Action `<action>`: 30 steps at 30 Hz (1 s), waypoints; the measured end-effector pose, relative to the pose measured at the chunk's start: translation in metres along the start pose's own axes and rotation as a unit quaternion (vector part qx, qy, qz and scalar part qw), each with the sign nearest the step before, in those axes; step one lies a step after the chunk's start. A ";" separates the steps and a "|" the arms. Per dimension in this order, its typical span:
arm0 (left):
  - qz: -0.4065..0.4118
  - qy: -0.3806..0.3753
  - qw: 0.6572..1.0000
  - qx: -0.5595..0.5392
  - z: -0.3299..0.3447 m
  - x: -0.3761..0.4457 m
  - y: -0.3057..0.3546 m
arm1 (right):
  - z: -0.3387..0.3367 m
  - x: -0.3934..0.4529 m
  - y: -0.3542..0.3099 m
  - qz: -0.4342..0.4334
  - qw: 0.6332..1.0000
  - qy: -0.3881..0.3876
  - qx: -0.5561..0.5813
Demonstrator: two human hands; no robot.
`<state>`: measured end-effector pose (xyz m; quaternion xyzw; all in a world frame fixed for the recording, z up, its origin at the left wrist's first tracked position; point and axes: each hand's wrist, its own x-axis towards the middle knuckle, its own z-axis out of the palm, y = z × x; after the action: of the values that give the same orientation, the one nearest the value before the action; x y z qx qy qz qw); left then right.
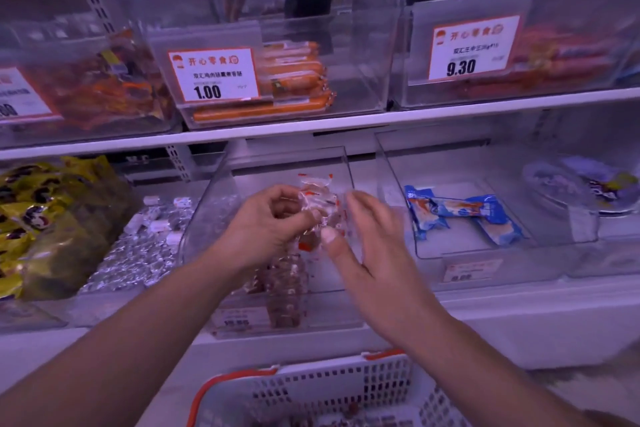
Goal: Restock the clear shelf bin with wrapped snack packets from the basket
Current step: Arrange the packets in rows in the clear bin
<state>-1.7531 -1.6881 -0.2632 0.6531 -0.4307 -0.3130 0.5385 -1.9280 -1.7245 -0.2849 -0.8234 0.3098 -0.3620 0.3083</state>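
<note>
**Both hands over the clear bin, packets between them**

The white shelf unit (pixel 311 125) fills the view, with clear bins on two levels. On the lower level the middle clear shelf bin (pixel 221 191) stands with its top open; a few wrapped brownish packets (pixel 287 291) lie at its front. Below, at the bottom edge, sits the white basket (pixel 332 388) with orange handles, some dark packets showing inside. To the right a neighbouring bin holds blue packets (pixel 460 215); to the left lie yellow bags (pixel 38 218) and silver-wrapped sweets (pixel 145 243). Above, the price tag (pixel 214 74) reads 1.00 in front of orange sausages (pixel 294 80).

The left hand (pixel 273 222) is curled round a bunch of clear, red-trimmed snack packets (pixel 317 201) — held over the bin's interior. The right hand (pixel 367 236) is blurred; its fingers look loosely spread, thumb touching the bunch — a firm hold cannot be told
</note>
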 end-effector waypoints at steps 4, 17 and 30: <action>0.070 -0.062 0.962 0.255 0.000 0.041 -0.029 | -0.021 0.007 0.020 0.056 0.991 0.106 0.049; 0.163 -0.211 0.745 0.611 0.022 0.079 -0.091 | -0.020 -0.001 0.041 0.118 0.990 0.046 0.064; 0.166 -0.176 0.838 0.489 0.017 0.069 -0.079 | -0.007 -0.005 0.041 0.110 0.992 0.035 0.048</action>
<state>-1.7199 -1.7538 -0.3400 0.6839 -0.7174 -0.0770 0.1080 -1.9479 -1.7485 -0.3135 -0.7550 0.3917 -0.3692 0.3745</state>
